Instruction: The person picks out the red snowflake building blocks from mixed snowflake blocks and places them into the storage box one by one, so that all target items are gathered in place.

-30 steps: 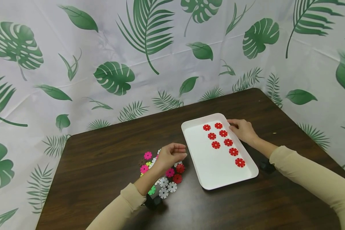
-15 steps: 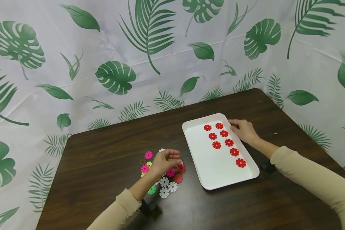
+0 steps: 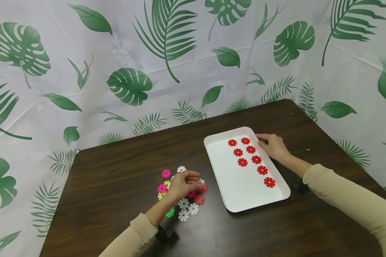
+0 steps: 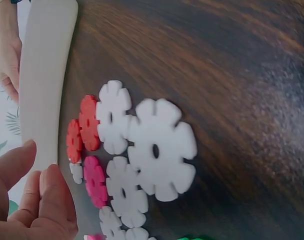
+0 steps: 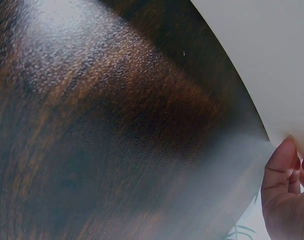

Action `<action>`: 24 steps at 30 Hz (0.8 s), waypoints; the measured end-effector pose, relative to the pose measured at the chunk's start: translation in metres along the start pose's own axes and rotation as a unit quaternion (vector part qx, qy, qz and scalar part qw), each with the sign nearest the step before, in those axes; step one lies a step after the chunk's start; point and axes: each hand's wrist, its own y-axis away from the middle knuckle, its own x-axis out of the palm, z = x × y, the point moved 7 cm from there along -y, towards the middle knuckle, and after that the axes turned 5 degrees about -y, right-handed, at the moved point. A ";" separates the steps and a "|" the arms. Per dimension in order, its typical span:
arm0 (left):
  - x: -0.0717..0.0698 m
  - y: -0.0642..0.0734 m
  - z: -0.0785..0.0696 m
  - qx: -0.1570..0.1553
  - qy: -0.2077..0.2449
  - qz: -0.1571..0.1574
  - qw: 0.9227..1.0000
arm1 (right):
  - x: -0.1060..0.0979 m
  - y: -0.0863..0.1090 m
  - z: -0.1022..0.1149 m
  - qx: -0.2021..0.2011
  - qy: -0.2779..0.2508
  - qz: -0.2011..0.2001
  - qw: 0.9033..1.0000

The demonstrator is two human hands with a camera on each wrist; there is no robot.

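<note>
My left hand hovers above a pile of notched plastic snowflake discs, its thumb and fingers apart with nothing visible between them. White discs, red discs and a pink disc show beside it in the left wrist view; the hand covers part of the pile. My right hand holds the far right side of a white tray, thumb and fingertips at its rim. In the right wrist view the thumb touches the tray's outer wall. Several red discs lie in two columns inside the tray.
A dark wooden table carries everything. A leaf-printed cloth hangs behind it and along the right. A green disc and a yellow disc lie in the pile. The tray stands right of the pile.
My left hand has drawn back from near the tray's left edge, leftward and down over the pile. My right hand and the tray stay in place.
</note>
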 end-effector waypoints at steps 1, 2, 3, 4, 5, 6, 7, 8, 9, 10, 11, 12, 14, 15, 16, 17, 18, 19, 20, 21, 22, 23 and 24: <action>0.000 0.000 0.001 0.000 -0.008 0.000 1.000 | 0.000 0.000 0.000 0.000 0.000 0.000 1.000; 0.000 -0.001 0.002 0.002 -0.017 0.000 1.000 | 0.000 0.000 0.000 0.001 0.000 0.000 1.000; 0.001 -0.001 0.003 0.002 -0.027 -0.001 1.000 | 0.000 0.000 -0.001 0.002 0.000 0.000 1.000; 0.001 -0.001 0.004 0.003 -0.036 -0.001 0.999 | 0.000 0.000 -0.001 0.003 0.000 0.001 1.000; 0.001 -0.002 0.006 0.004 -0.045 -0.001 0.999 | 0.000 0.000 -0.001 0.003 0.000 0.001 1.000; 0.002 -0.002 0.006 0.004 -0.052 -0.001 0.999 | 0.001 0.000 -0.001 0.003 -0.001 0.001 1.000; 0.002 -0.002 0.007 0.004 -0.061 -0.002 0.998 | 0.001 0.000 -0.001 0.004 -0.002 0.002 1.000; 0.002 -0.002 0.008 0.006 -0.067 -0.002 0.998 | 0.001 0.000 -0.001 0.003 -0.002 0.002 1.000; 0.003 -0.002 0.008 0.007 -0.073 -0.003 0.997 | 0.001 0.000 -0.001 0.003 -0.002 0.002 1.000; 0.003 -0.002 0.008 0.010 -0.078 -0.003 0.997 | 0.001 0.000 -0.001 0.003 -0.002 0.002 1.000; 0.003 -0.002 0.008 0.013 -0.083 -0.004 0.996 | 0.001 0.000 -0.001 0.003 -0.002 0.002 1.000; 0.004 -0.002 0.008 0.014 -0.086 -0.003 0.996 | 0.001 0.000 -0.001 0.003 -0.002 0.002 1.000; 0.004 -0.002 0.008 0.023 -0.091 -0.002 0.996 | 0.000 0.000 0.000 0.004 -0.001 0.001 1.000; 0.005 -0.002 0.007 0.026 -0.092 -0.002 0.995 | 0.000 0.000 0.000 0.004 0.000 0.000 1.000; 0.005 -0.002 0.008 0.030 -0.093 -0.001 0.995 | 0.000 0.000 -0.001 0.005 0.001 -0.001 1.000; 0.005 -0.002 0.008 0.032 -0.095 0.000 0.995 | 0.000 0.000 -0.001 0.005 0.001 -0.001 1.000; 0.005 -0.002 0.008 0.034 -0.096 0.000 0.995 | 0.000 0.000 0.000 0.004 0.001 -0.001 1.000; 0.006 -0.002 0.008 0.037 -0.098 0.000 0.994 | 0.000 0.000 -0.001 0.005 0.002 -0.002 1.000; 0.006 -0.002 0.008 0.038 -0.099 0.000 0.994 | 0.000 0.000 -0.001 0.005 0.001 -0.002 1.000; 0.006 -0.003 0.009 0.037 -0.101 0.000 0.994 | 0.000 0.000 -0.001 0.005 0.001 -0.003 1.000; 0.007 -0.003 0.009 0.037 -0.104 -0.001 0.994 | 0.000 0.000 -0.001 0.005 0.001 -0.002 1.000; 0.007 -0.004 0.009 0.037 -0.106 -0.001 0.994 | 0.000 0.000 -0.001 0.005 0.000 -0.002 1.000; 0.007 -0.004 0.009 0.036 -0.108 -0.001 0.994 | 0.000 0.000 -0.001 0.005 0.000 -0.001 1.000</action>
